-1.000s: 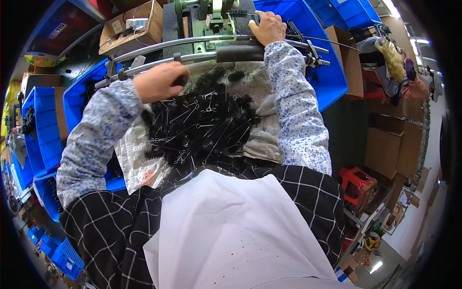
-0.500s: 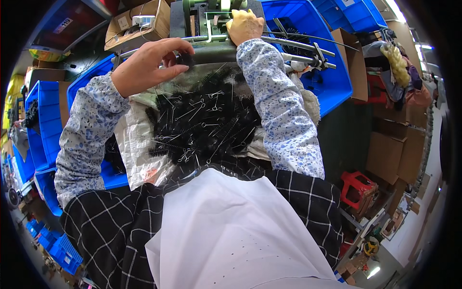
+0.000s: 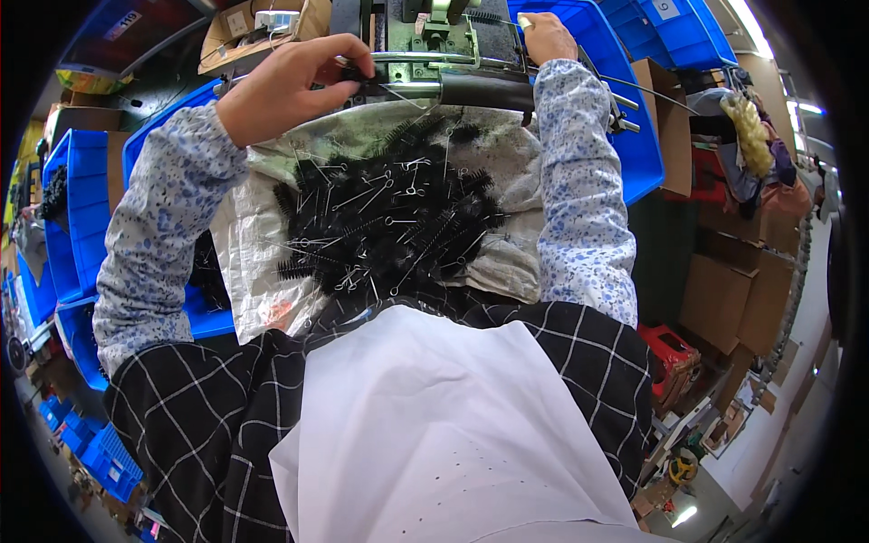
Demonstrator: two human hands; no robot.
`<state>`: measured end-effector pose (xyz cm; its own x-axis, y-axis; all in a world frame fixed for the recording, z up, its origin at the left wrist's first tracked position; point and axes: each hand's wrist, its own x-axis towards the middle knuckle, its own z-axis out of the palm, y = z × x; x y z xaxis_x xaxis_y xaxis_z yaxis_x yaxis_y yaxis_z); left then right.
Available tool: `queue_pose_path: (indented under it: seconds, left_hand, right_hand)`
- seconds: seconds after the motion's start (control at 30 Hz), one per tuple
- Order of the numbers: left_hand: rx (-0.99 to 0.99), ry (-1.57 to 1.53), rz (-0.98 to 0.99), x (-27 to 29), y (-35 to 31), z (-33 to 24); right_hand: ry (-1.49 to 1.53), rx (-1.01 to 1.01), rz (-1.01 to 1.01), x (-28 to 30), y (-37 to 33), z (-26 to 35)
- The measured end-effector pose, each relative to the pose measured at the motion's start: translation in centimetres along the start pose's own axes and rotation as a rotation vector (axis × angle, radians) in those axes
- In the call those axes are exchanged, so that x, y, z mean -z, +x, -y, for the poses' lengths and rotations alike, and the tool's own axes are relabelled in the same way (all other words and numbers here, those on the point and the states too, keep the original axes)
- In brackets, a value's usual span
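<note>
My left hand is closed in a pinch at the front left of a metal machine. Between its fingertips sits a black bristle brush, its thin wire handle pointing right over the machine's front edge. My right hand is at the machine's right side, fingers pinched on the wire end of another wire brush, whose black bristles lie over the machine top. Below both hands, a pile of black wire brushes with looped wire ends rests on a whitish woven sack across my lap.
A blue bin stands right of the machine, with metal rods crossing above it. Another blue bin is at the left. A cardboard box holding a small white device sits back left. A red stool stands at the right.
My right hand has moved right, from the machine's middle to its right side, drawing a brush along. My left hand has shifted slightly right and up, its brush now against the machine's front.
</note>
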<state>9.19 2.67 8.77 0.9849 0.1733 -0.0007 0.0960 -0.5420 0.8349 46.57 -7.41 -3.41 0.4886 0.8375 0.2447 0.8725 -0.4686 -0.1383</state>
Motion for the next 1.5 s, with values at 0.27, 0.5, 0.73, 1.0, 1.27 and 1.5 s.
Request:
queue_pose_path:
  seconds: [0.27,0.5,0.73,1.0,1.27,1.5]
  left_hand:
    - [-0.092,0.035,-0.103,-1.8,1.7,0.1]
    - [-0.1,0.037,-0.277,-4.2,3.3,0.2]
    - [0.03,0.369,0.095,-5.1,-0.5,2.6]
    - [0.159,0.675,0.496,-7.9,-2.2,4.9]
    - [0.127,0.471,0.318,-5.3,-2.2,3.7]
    - [0.089,0.196,0.138,-3.0,-1.7,1.1]
  right_hand:
    - [-0.167,-0.082,-0.198,7.8,-1.4,-1.6]
    - [0.894,0.264,0.413,9.6,-9.9,14.0]
    - [0.045,0.047,-0.161,4.4,-5.4,7.4]
    - [-0.134,0.134,-0.14,2.3,-3.0,7.7]
    - [-0.07,0.113,-0.171,2.0,-3.3,6.9]
    - [0.011,0.115,-0.093,0.1,-1.9,6.1]
